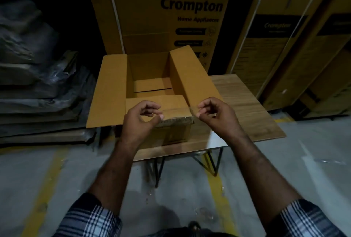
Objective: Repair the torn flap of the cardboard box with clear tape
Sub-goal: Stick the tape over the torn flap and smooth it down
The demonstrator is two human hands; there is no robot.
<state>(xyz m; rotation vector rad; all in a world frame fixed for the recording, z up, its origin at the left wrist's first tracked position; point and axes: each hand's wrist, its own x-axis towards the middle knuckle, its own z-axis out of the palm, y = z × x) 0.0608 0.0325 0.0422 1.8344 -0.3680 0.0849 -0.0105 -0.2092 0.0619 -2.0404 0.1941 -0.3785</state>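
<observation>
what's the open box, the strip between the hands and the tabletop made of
Open brown box: corrugated cardboard, matte; fluting shows along the torn near edge. Clear strip stretched between the left hand and right hand: thin glossy plastic tape, apparently; see-through with a faint sheen. Wood-grain tabletop: likely laminate board, pale edge, on dark metal legs.

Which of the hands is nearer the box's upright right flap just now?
Right. The right hand sits at the near lower corner of the upright right flap, pinching a clear tape strip. The left hand holds the strip's other end, farther left over the near flap.
</observation>
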